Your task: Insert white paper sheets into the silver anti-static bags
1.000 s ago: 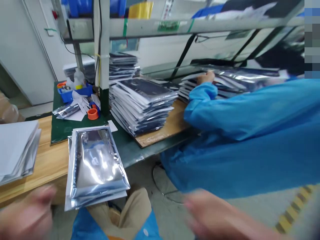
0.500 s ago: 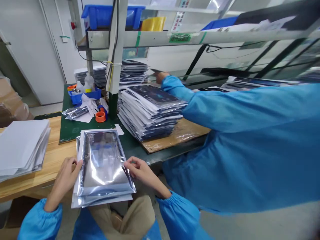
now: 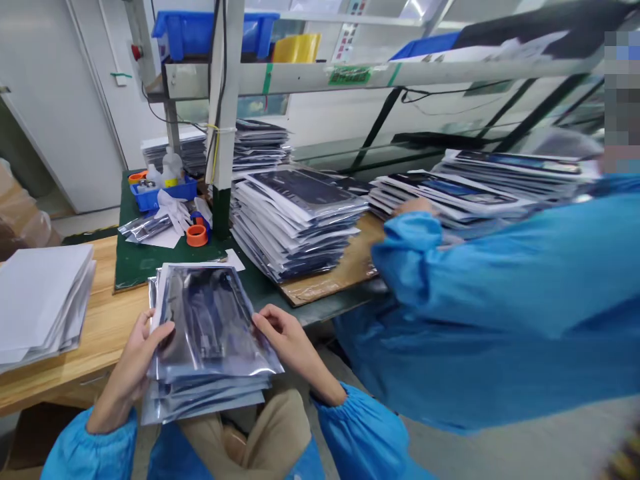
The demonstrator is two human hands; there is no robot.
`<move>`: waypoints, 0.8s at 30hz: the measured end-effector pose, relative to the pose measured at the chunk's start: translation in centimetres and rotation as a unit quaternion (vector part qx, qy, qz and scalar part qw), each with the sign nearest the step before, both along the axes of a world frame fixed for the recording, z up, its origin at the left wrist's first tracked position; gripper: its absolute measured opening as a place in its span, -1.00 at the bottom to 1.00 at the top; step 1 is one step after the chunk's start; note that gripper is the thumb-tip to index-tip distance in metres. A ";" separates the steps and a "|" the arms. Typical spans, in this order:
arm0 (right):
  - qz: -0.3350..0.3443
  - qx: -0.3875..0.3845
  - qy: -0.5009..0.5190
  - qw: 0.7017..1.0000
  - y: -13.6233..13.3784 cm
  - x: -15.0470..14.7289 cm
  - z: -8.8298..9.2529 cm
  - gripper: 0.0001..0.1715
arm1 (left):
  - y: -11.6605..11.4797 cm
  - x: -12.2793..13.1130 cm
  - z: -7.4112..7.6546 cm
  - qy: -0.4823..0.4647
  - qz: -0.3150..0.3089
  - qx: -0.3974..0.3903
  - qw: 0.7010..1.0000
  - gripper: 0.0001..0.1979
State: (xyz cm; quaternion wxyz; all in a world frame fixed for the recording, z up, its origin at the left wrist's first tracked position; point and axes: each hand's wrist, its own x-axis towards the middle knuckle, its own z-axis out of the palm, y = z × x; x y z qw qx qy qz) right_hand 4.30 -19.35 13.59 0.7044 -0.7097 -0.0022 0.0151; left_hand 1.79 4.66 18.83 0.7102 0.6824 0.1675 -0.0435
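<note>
co-worker's face (image 3: 621,100) pixelated, lower silver bags (image 3: 200,400) hidden under the top one, paper stack (image 3: 35,300) cut off at left edge

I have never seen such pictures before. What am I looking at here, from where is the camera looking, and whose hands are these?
The camera sits on a person's head and looks down at their own two hands. The left hand and right hand grip the sides of a small stack of silver bags at the edge of a wooden table. Behind it stands a taller pile of packed bags and an orange tape roll. The blue sleeve on the right belongs to a co-worker.
</note>
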 end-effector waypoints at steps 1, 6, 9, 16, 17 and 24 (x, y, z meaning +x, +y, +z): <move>0.003 0.022 0.017 1.000 0.1 -0.1 0.1 -0.54 | -0.2 -0.2 0.2 0.007 0.001 -0.030 1.000 -0.33; 0.033 0.125 0.072 0.989 0.9 -1.3 1.1 -0.48 | -0.2 -1.3 0.4 -0.028 -0.014 -0.059 0.998 -0.27; 0.066 0.193 0.058 0.977 1.4 -2.5 2.0 -0.52 | 0.0 -2.0 0.6 -0.004 0.005 -0.082 0.997 -0.36; 0.040 0.236 0.004 0.971 1.5 -4.3 0.9 -0.43 | -0.7 -2.0 0.8 -0.025 0.137 -0.053 0.989 -0.42; 0.037 0.243 0.008 0.969 1.5 -4.5 0.5 -0.40 | -0.9 -2.0 0.8 -0.024 0.142 -0.048 0.988 -0.40; -0.058 0.355 0.089 0.929 2.1 -6.1 -1.0 -0.34 | -1.4 -2.0 1.5 0.029 0.160 -0.047 0.986 -0.34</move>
